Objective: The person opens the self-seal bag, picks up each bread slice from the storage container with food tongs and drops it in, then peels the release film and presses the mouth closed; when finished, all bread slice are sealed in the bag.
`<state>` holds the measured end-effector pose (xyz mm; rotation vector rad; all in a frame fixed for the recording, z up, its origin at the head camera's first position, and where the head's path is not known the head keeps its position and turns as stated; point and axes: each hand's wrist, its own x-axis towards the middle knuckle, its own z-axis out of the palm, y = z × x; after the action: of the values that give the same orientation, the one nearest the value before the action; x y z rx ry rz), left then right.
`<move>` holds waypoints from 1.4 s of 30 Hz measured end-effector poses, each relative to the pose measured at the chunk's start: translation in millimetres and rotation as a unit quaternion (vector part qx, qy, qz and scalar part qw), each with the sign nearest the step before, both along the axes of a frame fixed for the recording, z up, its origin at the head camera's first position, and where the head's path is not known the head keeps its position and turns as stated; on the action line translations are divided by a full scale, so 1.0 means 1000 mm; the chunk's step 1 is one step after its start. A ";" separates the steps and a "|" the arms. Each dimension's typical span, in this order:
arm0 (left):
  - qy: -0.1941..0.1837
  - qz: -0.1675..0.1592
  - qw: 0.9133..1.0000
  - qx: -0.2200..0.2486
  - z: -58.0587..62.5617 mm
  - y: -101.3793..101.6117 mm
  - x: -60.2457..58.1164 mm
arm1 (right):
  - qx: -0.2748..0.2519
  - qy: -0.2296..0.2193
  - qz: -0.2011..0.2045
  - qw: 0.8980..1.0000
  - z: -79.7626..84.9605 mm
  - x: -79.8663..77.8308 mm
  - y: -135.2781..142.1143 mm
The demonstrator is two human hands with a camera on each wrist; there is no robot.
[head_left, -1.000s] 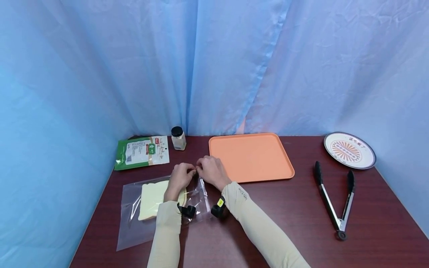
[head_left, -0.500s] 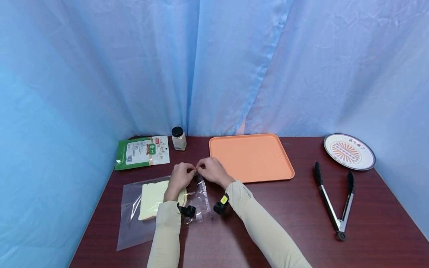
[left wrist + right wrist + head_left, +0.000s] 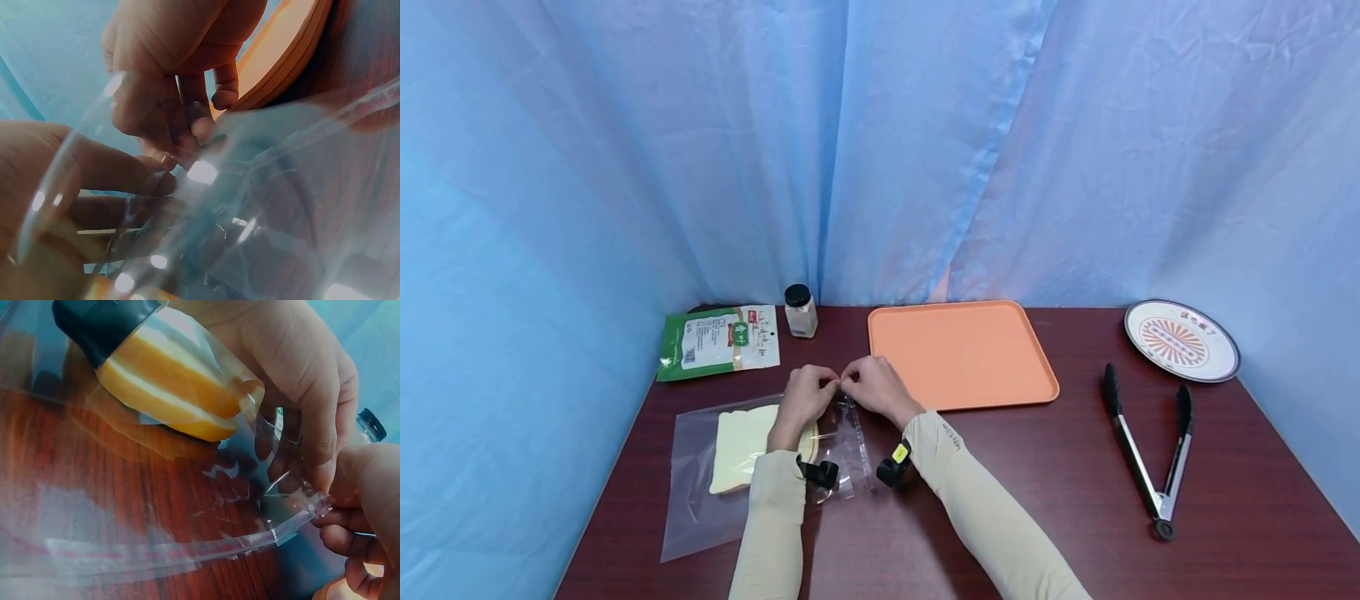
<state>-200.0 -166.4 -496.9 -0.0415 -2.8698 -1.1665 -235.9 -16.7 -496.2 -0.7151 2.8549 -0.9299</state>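
Note:
A clear zip bag (image 3: 692, 525) lies flat at the left of the table, its zip strip (image 3: 156, 553) toward the right. Inside it are slices of bread (image 3: 737, 450), seen edge-on with brown crusts in the right wrist view. My left hand (image 3: 805, 393) reaches over the bag and pinches its film at the far corner of the mouth. Right beside it, my right hand (image 3: 877, 385) pinches the end of the zip strip, the fingertips of both hands meeting there. The left wrist view shows the film crossing in front of the fingers, partly hiding them.
Just beyond the right hand lies an orange tray (image 3: 958, 354). Behind the bag are a green and white pouch (image 3: 718, 342) and a black-lidded jar (image 3: 801, 315). Spread tongs (image 3: 1138, 458) and a patterned plate (image 3: 1217, 354) occupy the right side. Blue curtains (image 3: 880, 150) surround the table.
My right hand and wrist have shifted slightly to the right and nearer to me, staying at the bag's corner. The left hand, bag and bread hold their places.

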 end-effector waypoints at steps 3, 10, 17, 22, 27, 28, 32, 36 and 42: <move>0.000 0.001 1.000 -0.002 -0.001 0.000 0.000 | -0.005 0.002 0.010 1.000 -0.001 0.000 0.001; -0.011 0.004 1.000 0.004 0.001 0.000 0.001 | -0.020 0.008 0.020 1.000 -0.002 0.001 0.006; -0.009 0.004 1.000 0.007 0.000 0.000 0.000 | -0.021 0.082 -0.036 0.996 -0.003 0.010 0.011; -0.011 0.007 1.000 0.015 0.001 0.000 -0.001 | 0.015 0.144 -0.032 0.989 -0.003 0.018 0.010; -0.012 0.000 1.000 0.021 0.001 0.000 0.000 | 0.052 0.137 -0.032 0.989 -0.002 0.021 0.006; -0.012 -0.001 1.000 0.024 0.001 0.000 0.000 | 0.055 0.131 -0.032 0.989 -0.001 0.021 0.006; -0.006 -0.003 1.000 0.028 0.001 0.000 0.000 | 0.056 0.108 -0.030 0.992 0.000 0.020 0.003; -0.001 -0.007 1.000 0.026 0.001 0.000 0.000 | 0.052 0.088 -0.030 0.994 0.002 0.019 0.001; 0.002 -0.012 1.000 0.029 0.003 0.001 0.000 | 0.056 0.093 -0.035 0.994 0.004 0.017 -0.001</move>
<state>-199.7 -165.8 -494.1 -0.0747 -2.8381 -1.2526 -219.1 -18.2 -491.9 -0.7298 3.0831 -0.7395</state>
